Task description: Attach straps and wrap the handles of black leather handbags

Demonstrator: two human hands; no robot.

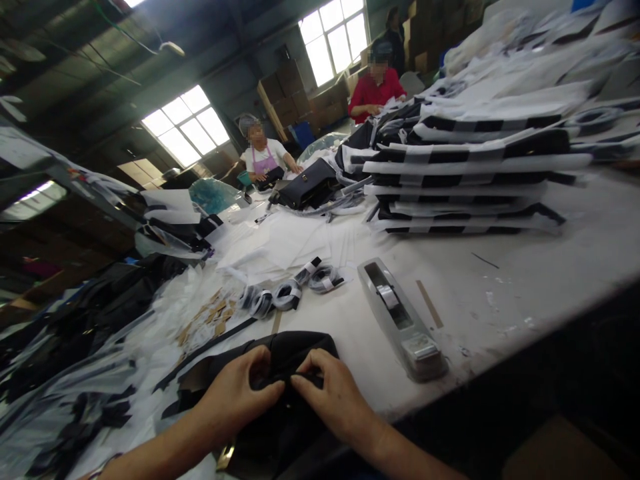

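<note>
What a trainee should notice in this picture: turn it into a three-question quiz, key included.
1. True or false: the left hand and the right hand both hold the black item.
2. Which stands on the white table, ahead and to the right of the right hand? (a) a sewing machine (b) a tape dispenser (c) a red cup
3. Fill in: the aproned co-worker wears a ____ top.

Key: 1. True. 2. (b). 3. White.
</note>
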